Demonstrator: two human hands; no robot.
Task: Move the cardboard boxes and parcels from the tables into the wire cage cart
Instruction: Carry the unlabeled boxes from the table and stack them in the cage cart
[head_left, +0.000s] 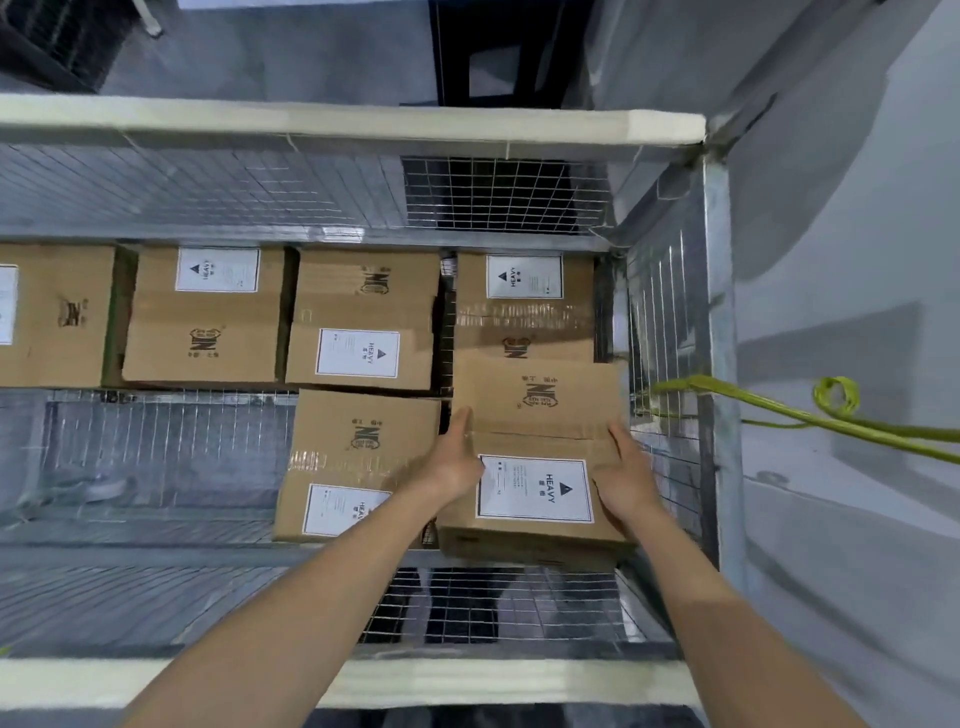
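Lower right of centre, over the near right corner of the cart (719, 322), the box (540, 405) looks held a little above its slot. To seat it well, I judge: keep the squeeze even, lower it level between the neighbour box (358, 447) and the wire wall (665, 322), then draw the hands up before mesh or cardboard nips them. Box sits between the palms, left hand (452, 462) flat on its left side, right hand (626, 480) along its right edge; fingers (464, 422) straight, pressed together, not hooked under, with the far end reaching beyond them.
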